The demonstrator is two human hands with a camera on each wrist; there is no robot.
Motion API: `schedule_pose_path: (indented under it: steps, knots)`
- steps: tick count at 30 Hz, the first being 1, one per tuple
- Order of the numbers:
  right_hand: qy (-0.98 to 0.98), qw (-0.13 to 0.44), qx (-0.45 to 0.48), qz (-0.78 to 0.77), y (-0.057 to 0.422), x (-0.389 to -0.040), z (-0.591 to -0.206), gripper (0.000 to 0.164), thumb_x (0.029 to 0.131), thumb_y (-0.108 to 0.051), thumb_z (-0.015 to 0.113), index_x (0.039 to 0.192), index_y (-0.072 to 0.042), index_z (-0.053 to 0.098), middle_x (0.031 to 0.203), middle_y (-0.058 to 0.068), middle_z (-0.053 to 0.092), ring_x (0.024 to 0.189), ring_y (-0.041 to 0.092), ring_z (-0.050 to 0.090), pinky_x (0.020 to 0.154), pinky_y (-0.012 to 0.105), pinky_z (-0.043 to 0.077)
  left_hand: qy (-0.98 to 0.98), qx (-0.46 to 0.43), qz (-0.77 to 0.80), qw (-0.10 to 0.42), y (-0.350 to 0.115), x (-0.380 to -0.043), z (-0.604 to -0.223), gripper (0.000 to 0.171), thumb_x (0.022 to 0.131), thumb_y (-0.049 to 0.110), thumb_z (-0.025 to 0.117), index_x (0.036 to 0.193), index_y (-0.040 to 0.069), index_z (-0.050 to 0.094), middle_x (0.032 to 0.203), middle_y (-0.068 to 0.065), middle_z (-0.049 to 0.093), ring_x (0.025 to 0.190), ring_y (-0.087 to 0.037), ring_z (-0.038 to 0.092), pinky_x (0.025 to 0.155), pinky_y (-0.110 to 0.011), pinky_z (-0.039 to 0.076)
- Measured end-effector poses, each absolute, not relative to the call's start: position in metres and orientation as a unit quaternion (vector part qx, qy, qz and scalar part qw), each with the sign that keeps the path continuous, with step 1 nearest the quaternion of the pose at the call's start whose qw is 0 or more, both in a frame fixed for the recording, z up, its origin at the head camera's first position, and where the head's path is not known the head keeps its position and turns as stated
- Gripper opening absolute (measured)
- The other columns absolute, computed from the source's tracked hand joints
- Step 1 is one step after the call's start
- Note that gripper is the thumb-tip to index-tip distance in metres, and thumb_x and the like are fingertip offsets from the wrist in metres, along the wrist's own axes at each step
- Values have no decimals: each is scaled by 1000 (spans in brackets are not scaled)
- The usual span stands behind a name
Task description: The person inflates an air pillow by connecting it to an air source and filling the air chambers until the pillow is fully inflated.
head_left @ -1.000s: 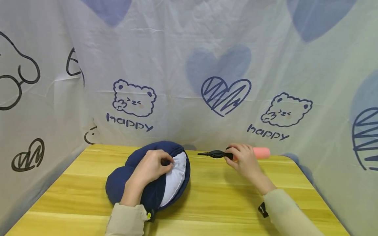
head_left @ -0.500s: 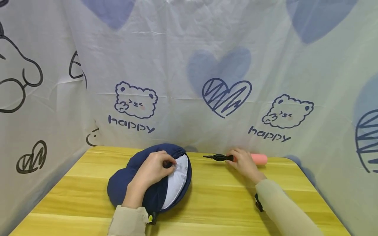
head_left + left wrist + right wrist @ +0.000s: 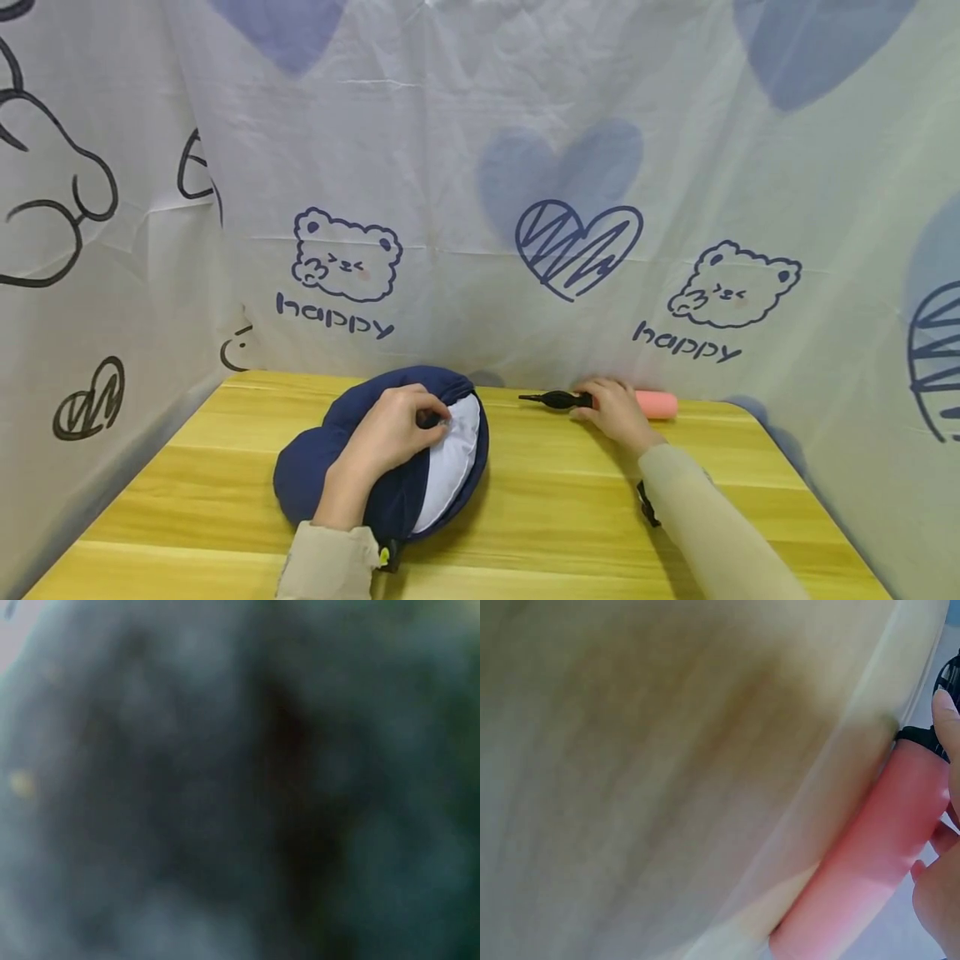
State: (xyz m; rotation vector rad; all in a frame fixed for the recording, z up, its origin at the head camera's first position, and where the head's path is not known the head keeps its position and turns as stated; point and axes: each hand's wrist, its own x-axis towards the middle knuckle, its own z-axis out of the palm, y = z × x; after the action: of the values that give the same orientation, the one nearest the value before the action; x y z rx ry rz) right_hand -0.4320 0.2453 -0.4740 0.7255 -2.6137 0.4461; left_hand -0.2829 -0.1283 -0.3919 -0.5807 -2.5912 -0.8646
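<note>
A navy neck pillow (image 3: 303, 475) lies on the table at left of centre, its cover parted over a white inner cushion (image 3: 452, 467). My left hand (image 3: 390, 429) rests over the pillow, thumb and forefinger pinching at the white cushion's edge; a small clear bit shows at the fingertips, too small to make out. Along the table's back edge lies a pink hand air pump (image 3: 656, 405) with a black tapered nozzle (image 3: 555, 400) pointing left. My right hand (image 3: 615, 408) grips it near the black end. The right wrist view shows its pink barrel (image 3: 877, 847); the left wrist view is too blurred to read.
The wooden table (image 3: 570, 517) reaches back to a white curtain (image 3: 450, 125) printed with hearts and bears. More of the curtain hangs on both sides. Right behind the pump, the curtain meets the table's back edge.
My right hand has lowered the pump and shifted it slightly right, onto the table's back edge. My left hand keeps its pinch on the pillow's inner cushion. The head view has tipped slightly.
</note>
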Motion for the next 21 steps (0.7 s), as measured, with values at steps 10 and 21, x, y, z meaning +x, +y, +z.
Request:
schedule_pose_path:
  steps: [10, 21]
  knots:
    - [-933, 214, 245, 152, 237, -411, -456, 58, 89, -36, 83, 135, -6, 67, 140, 16, 64, 131, 39, 56, 113, 63, 31, -916, -199, -310, 162, -128, -284, -392, 12, 85, 13, 85, 95, 19, 82, 86, 8, 65, 79, -10, 58, 75, -32, 52]
    - [-854, 279, 310, 312, 189, -349, -428, 39, 93, -13, 78, 130, -2, 70, 127, 16, 70, 114, 34, 67, 99, 51, 52, -914, -195, -323, 147, -130, -284, -390, 13, 86, 12, 83, 98, 18, 83, 92, 6, 70, 83, -12, 61, 79, -35, 53]
